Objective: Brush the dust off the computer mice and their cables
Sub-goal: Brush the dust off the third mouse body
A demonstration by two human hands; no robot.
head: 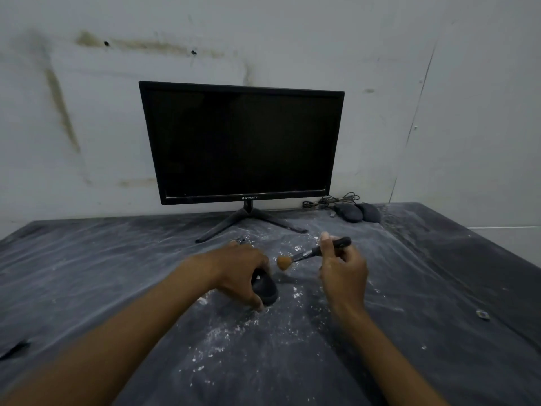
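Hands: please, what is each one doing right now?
Left hand: grips the mouse on the table.
Right hand: holds the brush.

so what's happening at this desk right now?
A person is dusting computer mice. The left hand grips a dark mouse on the powder-strewn grey cloth; the right hand holds a small brush, its bristles just beside the mouse, seemingly not touching. Two more mice with tangled cables sit by the monitor.
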